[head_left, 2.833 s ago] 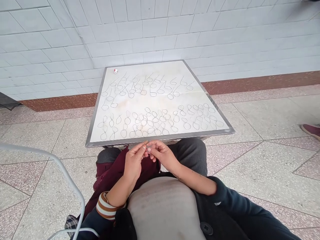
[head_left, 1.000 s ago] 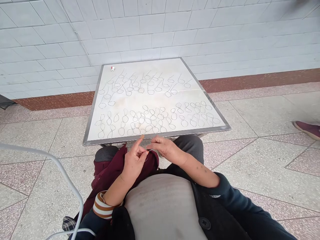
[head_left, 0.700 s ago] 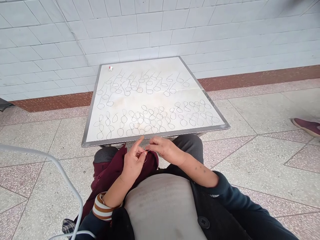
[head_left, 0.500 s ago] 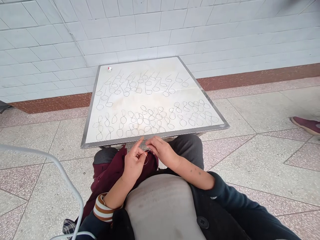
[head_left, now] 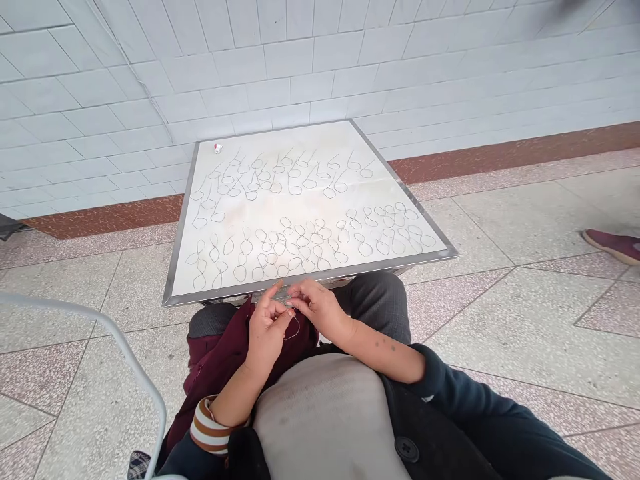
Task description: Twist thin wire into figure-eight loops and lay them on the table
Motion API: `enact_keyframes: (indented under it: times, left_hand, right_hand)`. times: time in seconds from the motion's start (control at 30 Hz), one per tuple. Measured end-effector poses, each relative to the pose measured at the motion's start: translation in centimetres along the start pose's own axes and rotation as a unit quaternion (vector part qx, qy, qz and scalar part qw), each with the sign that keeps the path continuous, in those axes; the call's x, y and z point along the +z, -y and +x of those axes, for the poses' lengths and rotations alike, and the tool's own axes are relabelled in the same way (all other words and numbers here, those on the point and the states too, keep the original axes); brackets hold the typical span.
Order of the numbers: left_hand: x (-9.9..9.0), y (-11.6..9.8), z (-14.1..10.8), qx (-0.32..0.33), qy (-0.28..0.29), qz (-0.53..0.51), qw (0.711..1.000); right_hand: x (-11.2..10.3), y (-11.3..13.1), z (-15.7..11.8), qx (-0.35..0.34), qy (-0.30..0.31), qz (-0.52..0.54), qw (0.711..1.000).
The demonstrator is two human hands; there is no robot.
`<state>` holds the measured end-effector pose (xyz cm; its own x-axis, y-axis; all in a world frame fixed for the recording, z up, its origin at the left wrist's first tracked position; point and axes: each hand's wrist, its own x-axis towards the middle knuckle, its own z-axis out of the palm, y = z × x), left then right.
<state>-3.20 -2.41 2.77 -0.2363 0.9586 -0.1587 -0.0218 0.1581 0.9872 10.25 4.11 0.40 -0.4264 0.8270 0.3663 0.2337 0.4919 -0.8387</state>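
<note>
A thin looped wire (head_left: 299, 328) hangs below the fingers, over my lap just in front of the table's near edge. My left hand (head_left: 267, 328) pinches it between thumb and index finger, with the other fingers partly raised. From the other side my right hand (head_left: 320, 308) closes its thumb and fingertips on the same wire, close to the left fingertips. The exact crossing of the wire between the fingers is too small to make out. On the white table (head_left: 280, 207) lie several wire loops (head_left: 300, 250), many twisted like a figure eight, in the near rows.
Farther back on the table are several single loops with straight tails (head_left: 295, 170). A small white and red object (head_left: 218, 148) stands at the far left corner. A tiled wall (head_left: 300, 60) rises behind. A grey metal tube (head_left: 135, 360) curves at left; a person's shoe (head_left: 613, 245) shows at right.
The view has shifted slightly. My hands have drawn closer together at the fingertips, and the wire loop now hangs a little further right of my left thumb.
</note>
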Motion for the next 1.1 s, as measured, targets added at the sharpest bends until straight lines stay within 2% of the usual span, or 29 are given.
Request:
enact_keyframes:
  times: [0.2, 0.3, 0.43, 0.57, 0.73, 0.8, 0.87, 0.97, 1.1]
  left_hand:
    - [0.01, 0.75, 0.13, -0.01, 0.01, -0.02, 1.0]
    - [-0.02, 0.72, 0.2, -0.003, -0.006, -0.031, 0.999]
    - [-0.09, 0.26, 0.21, 0.002, -0.001, -0.037, 0.999]
    - [-0.1, 0.06, 0.2, 0.002, 0.003, -0.035, 0.999]
    - [-0.15, 0.03, 0.13, 0.014, 0.007, -0.029, 0.999]
    - [-0.16, 0.0, 0.1, 0.012, 0.011, -0.031, 0.999]
    - [-0.11, -0.02, 0.09, 0.01, 0.017, -0.033, 0.999]
    - [0.02, 0.02, 0.09, 0.016, 0.023, -0.032, 0.999]
    - [0.16, 0.17, 0.12, 0.018, 0.031, -0.026, 0.999]
  right_hand:
    - [0.65, 0.32, 0.12, 0.011, 0.014, 0.034, 0.999]
    - [0.77, 0.27, 0.12, 0.073, 0.027, 0.11, 0.991]
    - [0.49, 0.1, 0.16, 0.145, 0.039, 0.216, 0.965]
    - [0.28, 0.26, 0.38, 0.193, 0.058, 0.32, 0.926]
    - [0.4, 0.51, 0.53, 0.255, 0.045, 0.448, 0.856]
    - [0.43, 0.47, 0.54, 0.274, 0.053, 0.487, 0.827]
    - [0.44, 0.39, 0.54, 0.28, 0.065, 0.507, 0.812]
    - [0.51, 0.29, 0.53, 0.282, 0.066, 0.508, 0.811]
    - [0.68, 0.35, 0.45, 0.287, 0.045, 0.482, 0.827]
